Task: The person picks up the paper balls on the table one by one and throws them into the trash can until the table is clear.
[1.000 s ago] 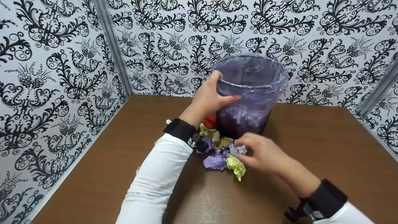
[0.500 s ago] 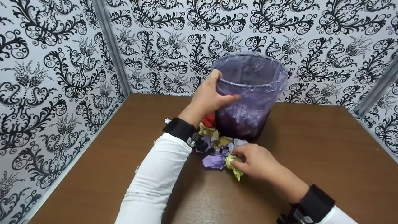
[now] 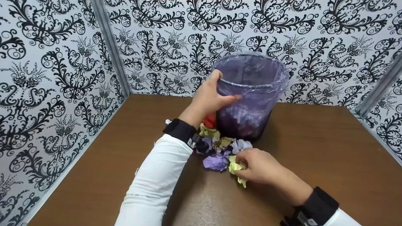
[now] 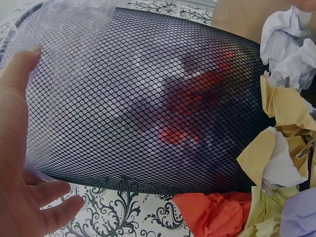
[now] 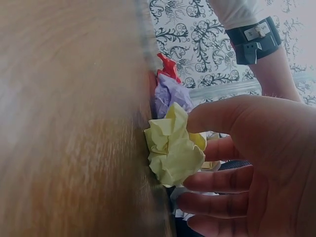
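Observation:
A dark mesh wastebasket [image 3: 248, 116] with a clear purplish plastic liner [image 3: 270, 97] folded over its rim stands at the back of the table. My left hand [image 3: 207, 97] grips its left side near the rim, thumb across the outside of the liner. Crumpled paper, some of it red, shows through the mesh [image 4: 148, 98] in the left wrist view. In front of the basket, my right hand [image 3: 262, 166] pinches a crumpled yellow paper ball [image 5: 173, 148] between thumb and fingers, low at the tabletop. Beside it lie a purple paper ball [image 3: 216, 161] and a white one [image 3: 241, 146].
More crumpled paper lies against the basket's base: red [image 3: 209, 121], pale yellow-green [image 3: 207, 131] and tan [image 3: 225, 142] pieces. A small white scrap [image 3: 168, 121] lies left of the left wrist. Patterned wall panels [image 3: 166, 47] border the brown table [image 3: 320, 150] at the back and sides.
My right hand has come down from beside the white paper onto the yellow ball and now pinches it. The yellow ball has shifted slightly toward me. My left hand keeps its hold on the basket.

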Demonstrator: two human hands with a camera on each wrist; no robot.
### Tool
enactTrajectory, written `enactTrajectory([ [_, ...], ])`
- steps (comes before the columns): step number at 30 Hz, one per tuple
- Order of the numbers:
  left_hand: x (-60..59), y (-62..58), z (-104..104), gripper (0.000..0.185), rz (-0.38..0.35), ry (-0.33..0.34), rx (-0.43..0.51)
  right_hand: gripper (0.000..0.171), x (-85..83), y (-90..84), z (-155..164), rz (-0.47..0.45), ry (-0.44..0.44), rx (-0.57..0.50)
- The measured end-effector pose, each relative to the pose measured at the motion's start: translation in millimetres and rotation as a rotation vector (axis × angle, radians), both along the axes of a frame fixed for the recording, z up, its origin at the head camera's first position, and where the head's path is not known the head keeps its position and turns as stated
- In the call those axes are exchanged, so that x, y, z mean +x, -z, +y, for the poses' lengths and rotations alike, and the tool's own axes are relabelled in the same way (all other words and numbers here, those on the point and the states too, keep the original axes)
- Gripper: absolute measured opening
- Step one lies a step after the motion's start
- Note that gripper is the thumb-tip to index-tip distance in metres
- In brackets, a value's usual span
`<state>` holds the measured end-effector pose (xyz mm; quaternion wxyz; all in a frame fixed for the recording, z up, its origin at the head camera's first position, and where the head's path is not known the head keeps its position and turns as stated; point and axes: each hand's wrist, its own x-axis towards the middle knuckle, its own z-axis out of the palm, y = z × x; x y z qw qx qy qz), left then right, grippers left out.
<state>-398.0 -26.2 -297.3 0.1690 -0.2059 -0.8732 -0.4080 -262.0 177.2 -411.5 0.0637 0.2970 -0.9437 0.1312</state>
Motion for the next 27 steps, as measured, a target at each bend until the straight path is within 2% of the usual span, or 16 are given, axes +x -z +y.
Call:
enactTrajectory([
  [6, 0.0, -0.4, 0.9, 0.088, 0.009, 0.007, 0.001, 0.025, -0.4, 2.2, -0.3, -0.03, -0.027, -0.031],
  [12, 1.0, -0.3, 0.4, 0.088, -0.011, 0.012, 0.022, 0.027, 0.0, 2.9, -1.5, -0.072, -0.047, -0.051],
  [27, 1.3, -0.4, 0.7, 0.089, -0.012, 0.003, 0.011, 0.028, 5.8, -15.3, 3.4, -0.09, -0.09, -0.15],
])
